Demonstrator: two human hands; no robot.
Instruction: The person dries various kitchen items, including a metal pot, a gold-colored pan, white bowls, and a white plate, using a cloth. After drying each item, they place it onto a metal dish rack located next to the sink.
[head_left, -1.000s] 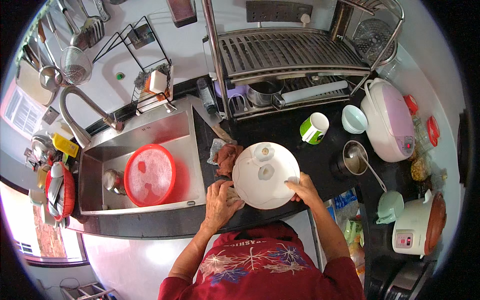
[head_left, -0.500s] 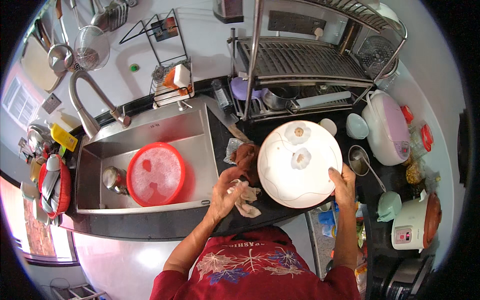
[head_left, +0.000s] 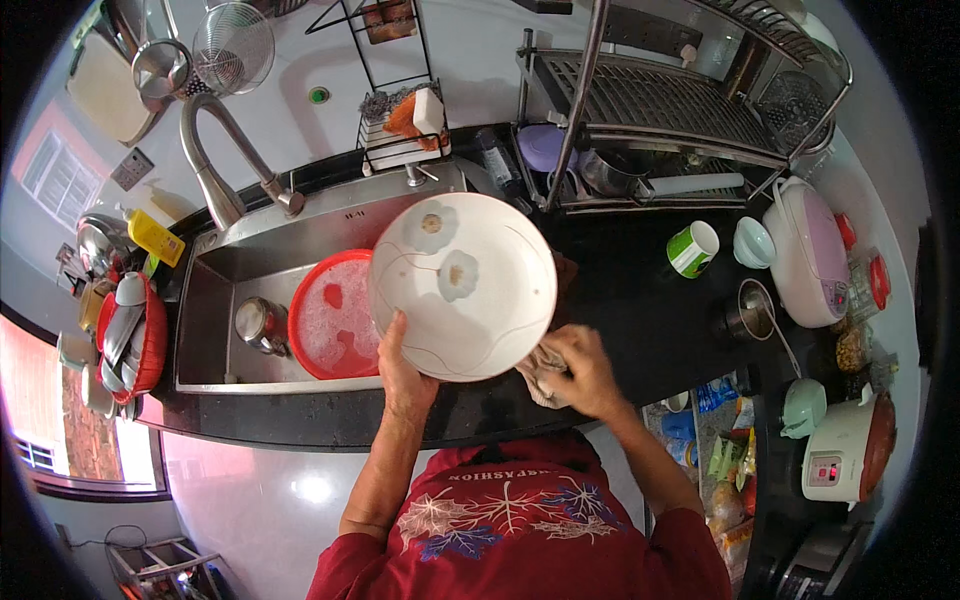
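Observation:
My left hand [head_left: 406,372] grips a round white plate [head_left: 490,300] by its lower left rim, thumb on the upper face. The plate, decorated with grey flowers and thin curved lines, is held over the counter beside the sink and overlaps the right side of a red basin [head_left: 335,312] of sudsy water. Just off the plate's lower right edge, my right hand [head_left: 583,372] is closed on a pale cloth [head_left: 543,378]; its fingers are somewhat blurred. Most of a brown cloth on the counter is hidden behind the plate.
A steel sink [head_left: 225,270] under a curved tap [head_left: 215,160] also holds a metal pot [head_left: 261,325]. On the black counter to the right stand a green-and-white cup [head_left: 692,248], a pale bowl [head_left: 754,243] and a rice cooker [head_left: 805,250]. A metal dish rack [head_left: 650,100] rises behind.
The plate has passed from my right hand to my left and moved left, partly covering the basin. My right hand has come over to the pale cloth, where my left hand was.

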